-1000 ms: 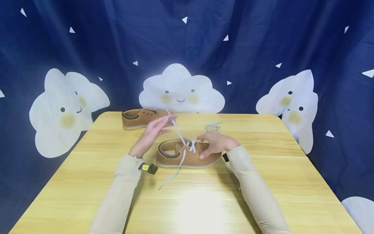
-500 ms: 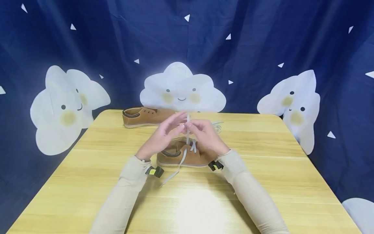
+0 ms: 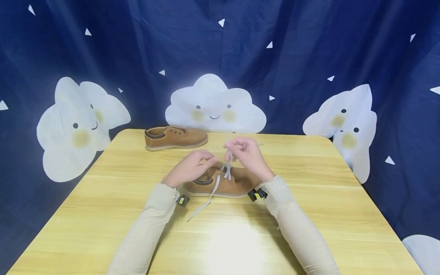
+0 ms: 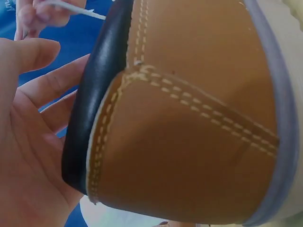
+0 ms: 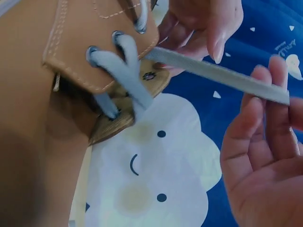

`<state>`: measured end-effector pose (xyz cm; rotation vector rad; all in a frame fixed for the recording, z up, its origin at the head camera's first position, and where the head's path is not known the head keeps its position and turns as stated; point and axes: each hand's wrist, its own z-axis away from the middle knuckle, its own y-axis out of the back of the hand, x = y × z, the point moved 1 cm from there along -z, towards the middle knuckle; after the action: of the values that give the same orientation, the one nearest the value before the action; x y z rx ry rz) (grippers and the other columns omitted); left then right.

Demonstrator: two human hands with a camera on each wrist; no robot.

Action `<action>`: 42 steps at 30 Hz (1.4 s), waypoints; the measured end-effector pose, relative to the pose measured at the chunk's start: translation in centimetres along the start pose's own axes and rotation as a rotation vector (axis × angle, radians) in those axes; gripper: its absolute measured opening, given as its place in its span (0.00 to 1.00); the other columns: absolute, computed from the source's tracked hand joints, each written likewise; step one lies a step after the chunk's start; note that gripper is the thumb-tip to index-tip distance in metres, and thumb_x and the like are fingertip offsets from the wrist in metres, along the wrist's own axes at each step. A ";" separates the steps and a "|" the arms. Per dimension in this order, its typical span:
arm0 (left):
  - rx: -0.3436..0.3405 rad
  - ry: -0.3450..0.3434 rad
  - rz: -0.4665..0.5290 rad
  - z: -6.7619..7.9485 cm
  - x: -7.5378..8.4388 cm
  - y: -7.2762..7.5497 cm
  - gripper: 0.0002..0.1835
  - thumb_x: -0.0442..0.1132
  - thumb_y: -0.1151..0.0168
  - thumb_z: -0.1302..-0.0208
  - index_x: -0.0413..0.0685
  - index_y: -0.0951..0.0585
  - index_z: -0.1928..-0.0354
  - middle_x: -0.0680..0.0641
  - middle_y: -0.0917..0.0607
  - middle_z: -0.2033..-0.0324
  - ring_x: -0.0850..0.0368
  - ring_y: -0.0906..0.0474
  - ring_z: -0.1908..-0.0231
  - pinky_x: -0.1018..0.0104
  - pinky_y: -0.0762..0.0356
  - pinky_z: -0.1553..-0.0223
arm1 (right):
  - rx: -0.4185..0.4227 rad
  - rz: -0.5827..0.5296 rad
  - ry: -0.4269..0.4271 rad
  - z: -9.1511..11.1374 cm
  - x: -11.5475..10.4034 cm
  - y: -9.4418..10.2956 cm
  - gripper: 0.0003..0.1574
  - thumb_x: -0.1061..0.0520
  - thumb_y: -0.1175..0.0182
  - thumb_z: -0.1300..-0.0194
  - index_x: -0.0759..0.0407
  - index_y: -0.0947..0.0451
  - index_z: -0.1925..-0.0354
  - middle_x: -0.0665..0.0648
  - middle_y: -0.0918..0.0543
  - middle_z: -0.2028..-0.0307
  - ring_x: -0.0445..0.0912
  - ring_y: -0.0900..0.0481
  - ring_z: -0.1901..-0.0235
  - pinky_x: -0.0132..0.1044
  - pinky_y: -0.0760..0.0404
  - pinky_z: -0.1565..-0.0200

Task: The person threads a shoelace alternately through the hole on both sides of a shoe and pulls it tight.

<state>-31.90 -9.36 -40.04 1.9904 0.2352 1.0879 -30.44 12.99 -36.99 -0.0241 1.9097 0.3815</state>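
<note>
A brown leather shoe (image 3: 225,188) stands sideways on the table, toe to the right, with a pale grey shoelace crossed through its lower eyelets. My right hand (image 3: 249,157) is raised above the shoe and pinches one length of the shoelace (image 5: 213,74), drawn out taut from the tongue. The other lace end (image 3: 202,208) hangs over the near side onto the table. My left hand (image 3: 188,167) is over the shoe's opening with its fingers loosely extended. In the left wrist view its palm lies beside the dark padded collar (image 4: 97,101).
A second brown shoe (image 3: 177,139), its eyelets bare, stands at the back left of the wooden table (image 3: 86,214). Only a tip of another lace (image 3: 260,144) shows behind my right hand. A dark blue curtain with white clouds hangs behind the table.
My left hand first held the lace up; my right hand came over from the toe and took it. Now my left hand has dropped lower, and the right has shifted slightly right with the lace.
</note>
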 end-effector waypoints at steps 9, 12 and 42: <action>-0.021 0.070 0.036 0.2 -0.3 0.0 0.20 0.54 0.49 0.20 0.51 0.12 0.48 0.51 0.11 0.51 0.54 0.15 0.48 0.54 0.15 0.45 | -0.170 0.199 -0.127 0.1 0.9 -0.4 0.15 0.56 0.39 0.29 0.63 0.11 0.68 0.55 0.14 0.76 0.43 0.20 0.69 0.33 0.25 0.61; -0.025 0.079 0.046 0.1 -0.4 0.0 0.20 0.54 0.49 0.20 0.53 0.12 0.48 0.51 0.12 0.49 0.54 0.15 0.48 0.54 0.16 0.44 | -0.229 0.261 -0.155 0.1 1.4 -0.8 0.16 0.57 0.39 0.29 0.63 0.11 0.71 0.54 0.13 0.75 0.45 0.23 0.70 0.32 0.28 0.66; -0.076 0.134 0.132 0.1 -0.9 -0.5 0.21 0.52 0.47 0.21 0.50 0.20 0.37 0.48 0.15 0.40 0.50 0.20 0.36 0.48 0.22 0.34 | -0.185 0.389 -0.193 0.7 2.5 -2.7 0.25 0.54 0.41 0.25 0.62 0.14 0.78 0.45 0.30 0.92 0.37 0.38 0.92 0.29 0.40 0.86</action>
<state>-32.26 -9.55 -41.02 1.8893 0.1319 1.2970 -30.21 10.98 -40.15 0.2559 1.6788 0.7933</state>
